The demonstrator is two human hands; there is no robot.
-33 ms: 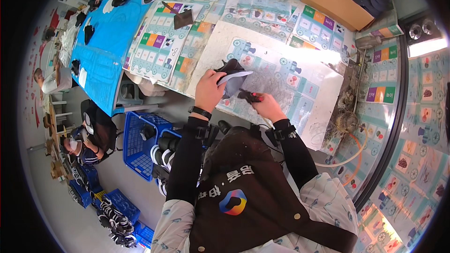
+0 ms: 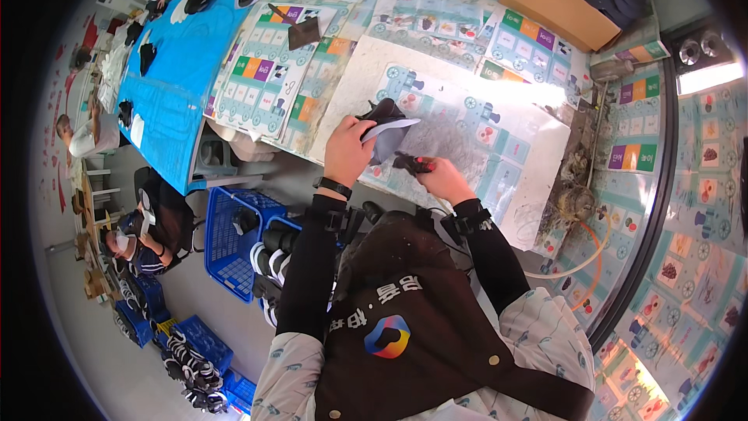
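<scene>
On the board in front of me, my left hand (image 2: 347, 151) is closed around a black shoe (image 2: 383, 112) with a pale sole edge, tilted so that the sole edge points right. A grey, flat-looking surface under the sole edge is partly hidden by my fingers. Close by on the right, my right hand (image 2: 452, 182) grips a small dark hand tool with a red part (image 2: 419, 164). Its exact kind cannot be made out. The tool's tip lies beside the lower right of the shoe, and I cannot tell whether they touch.
A pale board (image 2: 538, 179) lies on the patterned tabletop. A dark scraper-like blade (image 2: 304, 33) lies to the far left, and a cardboard box (image 2: 557, 4) stands at the back right. Blue baskets (image 2: 227, 249) with shoes are on the left floor. Other people sit around a blue-topped table (image 2: 175, 54).
The tool in my right hand has shifted slightly left and turned a little. My left hand and the shoe stay in place.
</scene>
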